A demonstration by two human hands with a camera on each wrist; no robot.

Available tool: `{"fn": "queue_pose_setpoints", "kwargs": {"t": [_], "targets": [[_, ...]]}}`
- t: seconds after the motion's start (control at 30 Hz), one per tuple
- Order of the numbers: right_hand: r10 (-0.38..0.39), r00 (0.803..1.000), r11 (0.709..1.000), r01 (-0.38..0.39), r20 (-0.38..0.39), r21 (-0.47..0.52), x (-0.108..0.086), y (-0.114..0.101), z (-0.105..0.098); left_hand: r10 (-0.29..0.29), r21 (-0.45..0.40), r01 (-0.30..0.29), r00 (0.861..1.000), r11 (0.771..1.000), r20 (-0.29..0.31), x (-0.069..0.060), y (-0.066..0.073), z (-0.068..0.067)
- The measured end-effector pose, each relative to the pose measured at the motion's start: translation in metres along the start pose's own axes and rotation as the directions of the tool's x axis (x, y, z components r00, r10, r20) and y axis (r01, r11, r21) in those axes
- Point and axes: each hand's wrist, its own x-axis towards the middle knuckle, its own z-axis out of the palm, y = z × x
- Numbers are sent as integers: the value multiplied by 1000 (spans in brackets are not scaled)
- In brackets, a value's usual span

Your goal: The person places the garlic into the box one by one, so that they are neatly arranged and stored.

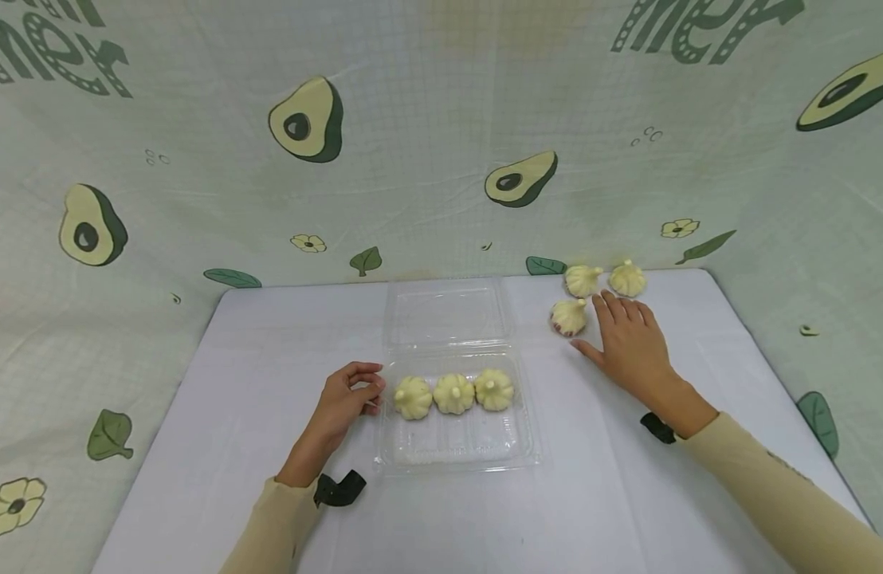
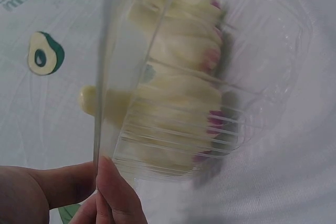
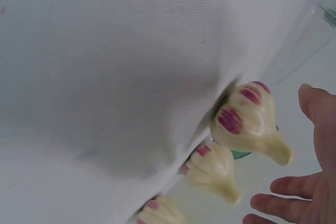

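A clear plastic clamshell box [image 1: 459, 446] lies with its lid laid back on the white table. Three garlic bulbs [image 1: 453, 394] sit in a row inside its base. My left hand [image 1: 351, 399] pinches the box's left rim between thumb and fingers, plainly seen in the left wrist view [image 2: 118, 198]. Over at the back right, my right hand [image 1: 631, 347] hovers with fingers stretched beside a loose garlic bulb [image 1: 569, 317], apart from it. Two more garlic bulbs, one on the left [image 1: 582, 281] and one on the right [image 1: 627, 278], stand behind. Purple patches mark the bulbs in the right wrist view [image 3: 247, 116].
The raised lid [image 1: 447, 312] lies flat toward the table's back edge. Behind the white tabletop [image 1: 284, 343] hangs a cloth [image 1: 413, 159] printed with avocados. A black wrist strap piece sits by each sleeve, left [image 1: 339, 488] and right [image 1: 657, 428].
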Motion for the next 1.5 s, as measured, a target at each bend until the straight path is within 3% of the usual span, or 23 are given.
{"fn": "queue_pose_setpoints", "kwargs": {"t": [0.37, 0.73, 1.0, 1.5], "targets": [[66, 988, 996, -73, 137, 54, 9, 6, 13, 3, -1, -3, 1000, 1000, -4, 0, 0, 0], [93, 971, 985, -122, 222, 121, 16, 5, 25, 3, 0, -3, 1000, 1000, -6, 0, -1, 1], [121, 963, 971, -165, 241, 171, 22, 6, 33, 6, -10, -6, 1000, 1000, -5, 1, -2, 0], [104, 962, 957, -166, 253, 238, 32, -5, 33, 8, -7, -8, 1000, 1000, -6, -1, 1, 3]]}}
